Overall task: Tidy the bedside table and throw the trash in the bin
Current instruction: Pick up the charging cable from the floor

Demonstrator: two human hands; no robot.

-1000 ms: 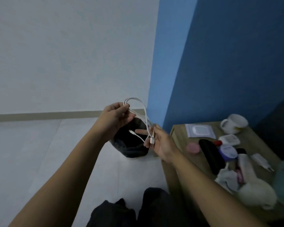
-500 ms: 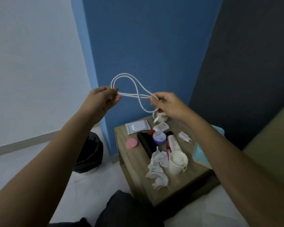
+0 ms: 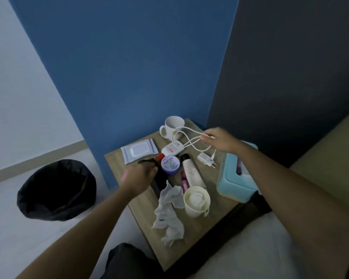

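Note:
My right hand [image 3: 220, 139] pinches a looped white cable [image 3: 184, 138] above the back of the wooden bedside table [image 3: 170, 256], over a white mug [image 3: 172, 126] and a white charger plug [image 3: 205, 158]. My left hand [image 3: 138, 178] is down on the table's left side, fingers curled on a long black case [image 3: 159, 183], with a pink item mostly hidden beneath it. Crumpled white tissues [image 3: 169, 214] lie near the front by a cream cup [image 3: 196, 200]. The black-lined bin [image 3: 56, 190] stands on the floor to the left.
Also on the table are a wipes pack [image 3: 139, 151], a purple jar [image 3: 170, 163], a cream tube [image 3: 190, 170], a small white compact [image 3: 172, 150] and a teal tissue box [image 3: 236, 178] at the right edge. Blue wall behind; bed [image 3: 250, 248] to the right.
My view swung from the bin to the table. My left hand let go of the cable and dropped onto the black case. My right hand lowered the cable towards the table's back.

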